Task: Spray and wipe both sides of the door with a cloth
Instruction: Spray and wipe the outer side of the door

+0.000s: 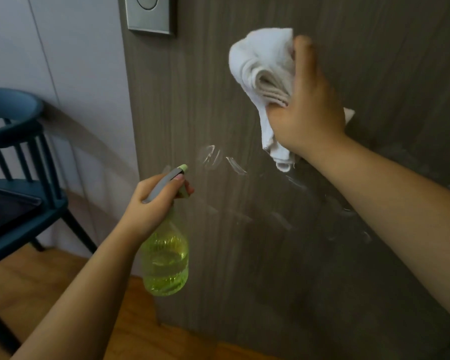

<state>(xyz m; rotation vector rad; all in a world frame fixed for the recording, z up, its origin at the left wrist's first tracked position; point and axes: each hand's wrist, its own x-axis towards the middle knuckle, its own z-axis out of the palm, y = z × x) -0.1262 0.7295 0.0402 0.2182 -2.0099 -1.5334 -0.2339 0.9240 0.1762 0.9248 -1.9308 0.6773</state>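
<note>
The right hand (307, 105) held one bunched white cloth (264, 71) against the grey wood-grain door (244, 255), its fingers (304, 51) curled over the cloth's right side and the thumb tucked into its folds; most of the cloth bulged out to the left of the fingers, and a loose tail hung below the wrist. The left hand (153, 201) gripped the neck of one yellow-green spray bottle (165, 266), fingers wrapped close around the grey sprayer head, nozzle near the door. Wet streaks (218, 158) shone on the door between the two hands. One dark blue chair (13, 152) stood at left on the wooden floor (63, 276).
</note>
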